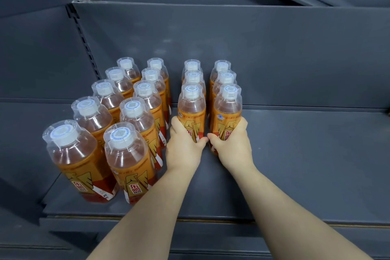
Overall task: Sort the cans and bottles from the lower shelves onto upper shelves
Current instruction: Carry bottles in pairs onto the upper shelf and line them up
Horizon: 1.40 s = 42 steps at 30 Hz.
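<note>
Head view: we hold the front orange-labelled clear plastic bottles, left hand [183,143] and right hand [231,143] each wrapped round one [191,110] [228,112]; sixteen stand on the grey metal shelf [306,154], more probably to come.

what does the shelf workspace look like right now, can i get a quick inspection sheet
surface: dark grey metal shelf, right part bare.
job's things: sixteen orange-labelled bottles with clear overcaps standing upright in four rows; two left rows of five, two right rows of three. Front bottle of third row and front bottle of fourth row are each gripped low on the label.
clutter: nothing seen.
grippers: left hand wrapped round the third-row front bottle; right hand round the fourth-row front bottle; the hands meet between them.
cables: nothing seen.
surroundings: grey back panel, slotted upright at left, more grey shelves above and below.
</note>
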Tool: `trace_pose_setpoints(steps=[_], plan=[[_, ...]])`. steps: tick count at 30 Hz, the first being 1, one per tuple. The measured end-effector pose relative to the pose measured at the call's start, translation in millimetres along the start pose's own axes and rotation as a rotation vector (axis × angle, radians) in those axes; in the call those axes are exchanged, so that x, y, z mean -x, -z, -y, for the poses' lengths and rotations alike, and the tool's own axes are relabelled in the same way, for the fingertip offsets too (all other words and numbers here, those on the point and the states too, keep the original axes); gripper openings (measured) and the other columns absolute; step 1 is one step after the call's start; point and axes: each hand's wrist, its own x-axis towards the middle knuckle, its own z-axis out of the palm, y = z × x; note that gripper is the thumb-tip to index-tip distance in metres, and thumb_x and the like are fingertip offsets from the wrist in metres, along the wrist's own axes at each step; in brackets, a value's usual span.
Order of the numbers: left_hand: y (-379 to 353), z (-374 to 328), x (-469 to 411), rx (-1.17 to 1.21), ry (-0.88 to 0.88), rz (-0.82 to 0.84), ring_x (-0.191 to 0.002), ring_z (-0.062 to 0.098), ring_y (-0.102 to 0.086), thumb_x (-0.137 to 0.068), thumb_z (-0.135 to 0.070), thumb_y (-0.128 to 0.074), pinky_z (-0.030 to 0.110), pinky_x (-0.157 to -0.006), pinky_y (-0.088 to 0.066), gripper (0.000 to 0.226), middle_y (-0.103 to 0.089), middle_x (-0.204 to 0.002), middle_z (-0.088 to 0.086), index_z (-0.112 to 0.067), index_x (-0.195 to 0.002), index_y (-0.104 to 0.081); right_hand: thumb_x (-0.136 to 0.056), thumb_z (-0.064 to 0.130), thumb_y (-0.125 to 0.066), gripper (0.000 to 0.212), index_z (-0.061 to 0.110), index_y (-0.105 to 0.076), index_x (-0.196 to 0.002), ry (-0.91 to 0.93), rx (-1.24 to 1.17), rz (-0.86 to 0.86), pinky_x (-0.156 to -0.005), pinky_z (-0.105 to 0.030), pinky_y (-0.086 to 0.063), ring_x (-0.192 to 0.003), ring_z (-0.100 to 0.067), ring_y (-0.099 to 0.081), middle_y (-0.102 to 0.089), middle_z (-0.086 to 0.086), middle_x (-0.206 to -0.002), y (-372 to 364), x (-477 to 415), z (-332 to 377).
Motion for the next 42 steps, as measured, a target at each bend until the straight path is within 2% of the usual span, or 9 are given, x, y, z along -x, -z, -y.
trace_pose_setpoints(steps=[11, 14, 17, 21, 25, 27, 32, 36, 42], plan=[[0, -2, 1, 0.01, 0.021, 0.009, -0.124, 0.033, -0.054, -0.08, -0.037, -0.082, 0.048, -0.1, -0.05, 0.093, -0.047, -0.14, 0.01, -0.016, -0.147, -0.02, -0.081, 0.035, -0.081, 0.073, 0.024, -0.032, -0.133, -0.021, 0.015, 0.035, -0.076, -0.025, -0.044, -0.1, -0.013, -0.055, -0.053, 0.004, -0.123, 3, -1, 0], [5, -6, 3, 0.057, 0.044, 0.046, -0.13, 0.036, -0.049, -0.078, -0.034, -0.084, 0.051, -0.105, -0.046, 0.104, -0.041, -0.148, 0.013, -0.016, -0.152, -0.013, -0.074, 0.044, -0.083, 0.092, 0.021, -0.028, -0.143, -0.025, 0.035, 0.082, -0.09, -0.036, -0.051, -0.116, -0.019, -0.056, -0.051, 0.003, -0.133, 11, 3, 3], [11, -12, 12, 0.086, 0.057, 0.042, -0.14, 0.035, -0.04, -0.079, -0.036, -0.084, 0.048, -0.113, -0.038, 0.114, -0.029, -0.158, 0.014, -0.014, -0.158, -0.004, -0.074, 0.054, -0.08, 0.111, 0.018, -0.015, -0.156, -0.056, 0.08, 0.125, -0.105, -0.045, -0.046, -0.135, -0.023, -0.047, -0.042, -0.002, -0.15, 27, 14, 5], [13, -18, 37, 0.099, 0.023, 0.017, -0.141, 0.033, -0.038, -0.086, -0.037, -0.077, 0.045, -0.113, -0.036, 0.104, -0.029, -0.157, 0.013, -0.013, -0.158, -0.006, -0.088, 0.049, -0.07, 0.095, 0.014, -0.014, -0.157, -0.055, 0.158, 0.156, -0.109, -0.041, -0.039, -0.144, -0.026, -0.036, -0.032, -0.006, -0.159, 48, 35, -1], [12, -15, 64, 0.029, -0.049, -0.008, -0.134, 0.031, -0.045, -0.093, -0.032, -0.067, 0.044, -0.11, -0.042, 0.072, -0.042, -0.147, 0.012, -0.012, -0.15, -0.027, -0.097, 0.046, -0.057, 0.075, 0.015, -0.022, -0.157, -0.004, 0.278, 0.213, -0.112, -0.04, -0.035, -0.146, -0.024, -0.033, -0.031, -0.003, -0.161, 63, 58, -6], [13, -12, 77, -0.065, -0.117, 0.008, -0.135, 0.03, -0.044, -0.095, -0.03, -0.064, 0.046, -0.111, -0.041, 0.066, -0.043, -0.146, 0.012, -0.011, -0.148, -0.031, -0.1, 0.046, -0.051, 0.068, 0.016, -0.027, -0.155, 0.046, 0.358, 0.252, -0.113, -0.039, -0.034, -0.145, -0.024, -0.033, -0.033, -0.003, -0.159, 67, 68, -10], [20, -4, 101, -0.273, -0.277, 0.132, -0.139, 0.029, -0.04, -0.099, -0.035, -0.056, 0.046, -0.115, -0.037, 0.061, -0.043, -0.149, 0.009, -0.011, -0.15, -0.033, -0.103, 0.045, -0.041, 0.061, 0.017, -0.027, -0.156, 0.147, 0.512, 0.321, -0.121, -0.045, -0.025, -0.149, -0.026, -0.025, -0.03, -0.007, -0.161, 70, 92, -12], [33, 4, 116, -0.357, -0.297, 0.207, -0.146, 0.03, -0.031, -0.102, -0.039, -0.05, 0.046, -0.119, -0.03, 0.061, -0.034, -0.158, 0.011, -0.012, -0.153, -0.029, -0.105, 0.048, -0.032, 0.062, 0.019, -0.02, -0.158, 0.169, 0.613, 0.359, -0.124, -0.046, -0.013, -0.153, -0.028, -0.012, -0.018, -0.009, -0.165, 70, 112, -6], [68, 23, 143, -0.377, -0.343, 0.276, -0.151, 0.031, -0.021, -0.104, -0.041, -0.045, 0.047, -0.122, -0.022, 0.066, -0.024, -0.163, 0.013, -0.009, -0.157, -0.022, -0.106, 0.047, -0.03, 0.061, 0.018, -0.02, -0.158, 0.164, 0.656, 0.343, -0.124, -0.047, -0.011, -0.153, -0.029, -0.01, -0.016, -0.01, -0.166, 59, 156, 6]])
